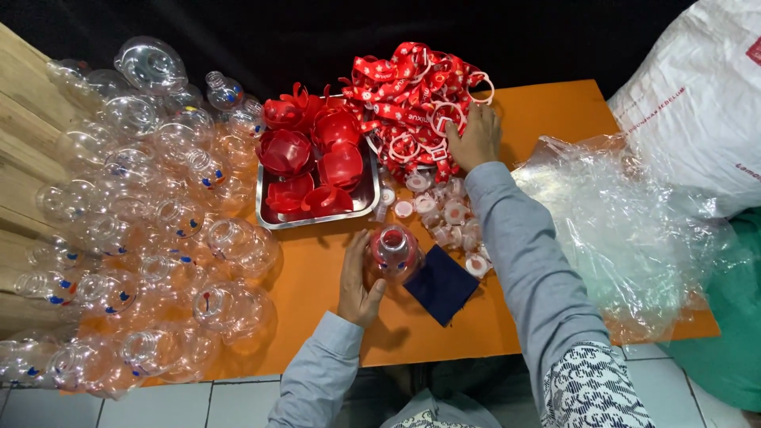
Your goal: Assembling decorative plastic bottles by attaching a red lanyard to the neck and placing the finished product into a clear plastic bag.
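Nearest edge: pale tiled floor [182,404] below the front of the orange desk [555,119]. Two grey-sleeved forearms enter from below.

Left hand [357,281]: fingers curled around the side of one clear round plastic bottle [394,254], held upright on the desk near its front centre, open neck facing up. Count: 1 bottle in hand.

Just right of it, touching its base: one dark blue square cloth [441,285], lying flat.

Behind the cloth: a loose scatter of small white-and-red round caps [444,212]. More than a dozen; exact count not possible, as they overlap.

Left side of the desk: a heap of clear round plastic bottles [135,222], the same kind, lying on their sides and stacked. Several dozen; not countable.

Right side: one crumpled clear plastic bag [626,230], and beyond it one large white sack [697,103].

Middle distance: one rectangular steel tray [366,200] holding red plastic cup-shaped lids [317,158], roughly eight visible, nested and tilted.

Far: a pile of red printed straps with white rings [412,95], tangled, number indeterminate. Right hand [476,139] rests palm down on this pile, fingers spread slightly among the straps; whether it grips one, I cannot tell.

Left edge: pale wooden planks [24,143]. Background beyond the desk is black.
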